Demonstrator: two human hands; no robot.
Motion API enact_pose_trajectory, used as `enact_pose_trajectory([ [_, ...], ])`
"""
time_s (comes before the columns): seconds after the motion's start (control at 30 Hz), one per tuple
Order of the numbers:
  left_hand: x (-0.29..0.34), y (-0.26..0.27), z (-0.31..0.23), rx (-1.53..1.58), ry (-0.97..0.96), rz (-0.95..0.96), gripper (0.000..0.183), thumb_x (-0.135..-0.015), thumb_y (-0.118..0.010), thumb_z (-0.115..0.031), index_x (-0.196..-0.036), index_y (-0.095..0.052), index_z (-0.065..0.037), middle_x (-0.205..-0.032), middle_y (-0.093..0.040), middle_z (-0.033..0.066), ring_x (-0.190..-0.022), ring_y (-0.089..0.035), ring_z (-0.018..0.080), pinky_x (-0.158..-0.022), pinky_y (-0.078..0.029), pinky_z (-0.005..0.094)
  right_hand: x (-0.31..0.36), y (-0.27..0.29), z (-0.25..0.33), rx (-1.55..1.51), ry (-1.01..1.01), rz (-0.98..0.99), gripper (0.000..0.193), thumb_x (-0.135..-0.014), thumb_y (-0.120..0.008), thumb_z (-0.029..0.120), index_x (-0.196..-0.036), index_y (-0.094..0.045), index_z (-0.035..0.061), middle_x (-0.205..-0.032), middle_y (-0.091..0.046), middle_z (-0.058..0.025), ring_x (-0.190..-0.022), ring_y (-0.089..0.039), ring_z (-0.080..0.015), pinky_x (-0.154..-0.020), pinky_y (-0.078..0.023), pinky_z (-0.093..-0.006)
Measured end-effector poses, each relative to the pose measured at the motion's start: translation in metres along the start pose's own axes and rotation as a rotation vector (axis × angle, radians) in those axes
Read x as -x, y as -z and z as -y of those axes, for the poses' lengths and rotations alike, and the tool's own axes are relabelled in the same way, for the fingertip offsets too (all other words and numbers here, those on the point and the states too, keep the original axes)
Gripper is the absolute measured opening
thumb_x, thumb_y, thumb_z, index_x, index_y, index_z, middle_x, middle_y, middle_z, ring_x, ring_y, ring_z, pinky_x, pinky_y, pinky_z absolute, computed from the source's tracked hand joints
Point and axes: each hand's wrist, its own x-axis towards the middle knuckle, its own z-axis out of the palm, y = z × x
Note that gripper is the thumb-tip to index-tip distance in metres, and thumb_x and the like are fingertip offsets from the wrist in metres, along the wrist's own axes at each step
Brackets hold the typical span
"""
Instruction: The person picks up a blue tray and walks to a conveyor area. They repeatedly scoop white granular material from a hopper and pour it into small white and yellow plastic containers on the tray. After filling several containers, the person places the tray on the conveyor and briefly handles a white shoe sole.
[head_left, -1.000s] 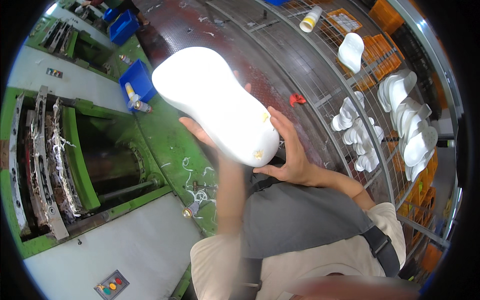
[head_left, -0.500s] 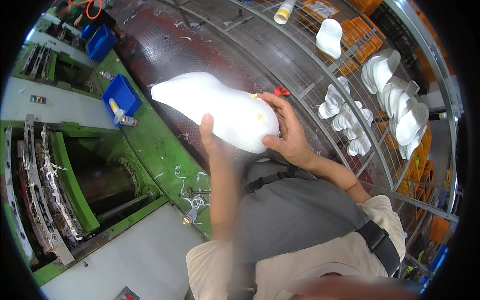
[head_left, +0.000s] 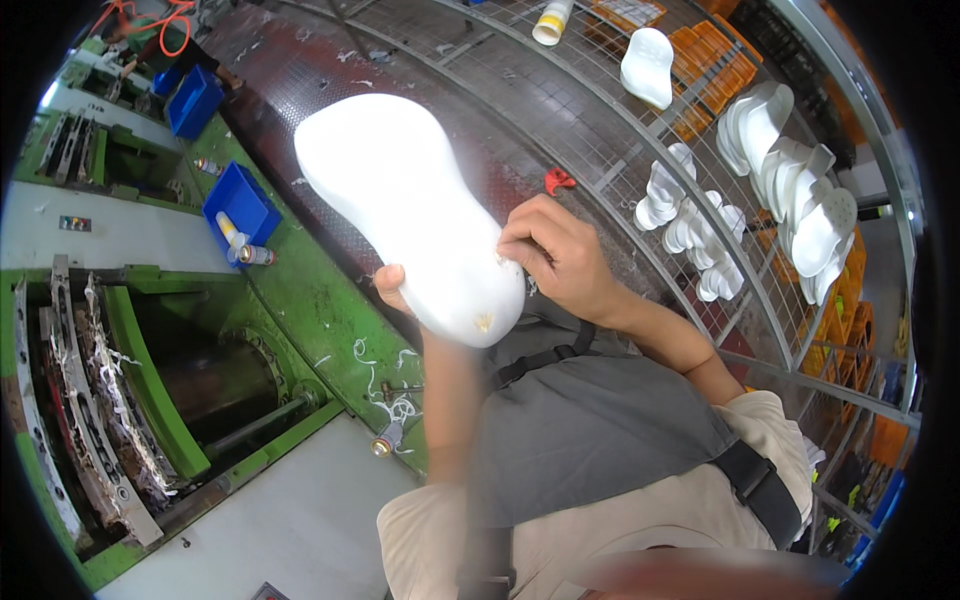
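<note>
A large white shoe sole (head_left: pixel 385 170) of smooth, foam-like material is held up in front of me, its wider end toward the far left. My left hand (head_left: pixel 391 286) supports it from below near the narrower end. Only the thumb shows at its left edge; the fingers are hidden under it. On the opposite edge, my right hand (head_left: pixel 566 256) is closed in a pinch against the sole, and whatever lies between its fingertips is too small to make out. A yellowish rough spot marks the sole's near end.
To the left stands a green machine (head_left: pixel 190 400) with an open cavity. Its ledge bears a blue bin (head_left: pixel 243 200), a spray can (head_left: pixel 386 438) and white scraps. At right, a wire rack (head_left: pixel 735 265) carries stacked white soles (head_left: pixel 822 232). Red scrap (head_left: pixel 558 181) lies beyond my right hand.
The sole has turned and tilted, so more of its broad face shows and its near end sits lower. My right hand has gone from a wide grip around that end to a pinch at the edge.
</note>
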Motion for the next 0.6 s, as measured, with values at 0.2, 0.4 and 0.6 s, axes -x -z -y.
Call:
enact_pose_trajectory([
  [0.2,-0.011,0.03,-0.013,0.019,0.043,0.044,0.079,-0.079,-0.061,-0.04,-0.142,-0.044,0.005,-0.124,-0.061,0.0255,-0.107,-0.066,0.0402,-0.09,-0.057,0.0532,0.013,0.003,-0.006,-0.487,-0.061,-0.143,0.018,-0.101,-0.057,0.005,-0.084,-0.062,-0.001,-0.097,-0.064,-0.0108,-0.082,-0.062,-0.0167,-0.072,-0.049,-0.0278],
  [0.4,-0.014,0.017,-0.016,0.082,0.057,0.029,0.075,-0.083,-0.058,-0.03,-0.146,-0.04,0.007,-0.132,-0.06,0.0272,-0.114,-0.063,0.0447,-0.101,-0.052,0.0586,0.015,0.014,0.0,-0.037,0.045,-0.007,0.01,-0.085,-0.076,0.008,-0.091,-0.07,0.0011,-0.094,-0.068,-0.0113,-0.084,-0.066,-0.0279,-0.076,-0.052,-0.0372],
  [0.6,-0.013,0.012,-0.005,-0.036,0.04,-0.094,0.067,-0.085,-0.056,-0.032,-0.14,-0.045,0.004,-0.123,-0.063,0.0229,-0.105,-0.066,0.0381,-0.09,-0.056,0.0525,0.012,0.0,0.008,0.016,0.097,-0.008,0.017,-0.079,-0.081,0.01,-0.095,-0.075,0.0058,-0.086,-0.072,-0.0083,-0.081,-0.069,-0.0269,-0.075,-0.055,-0.0357],
])
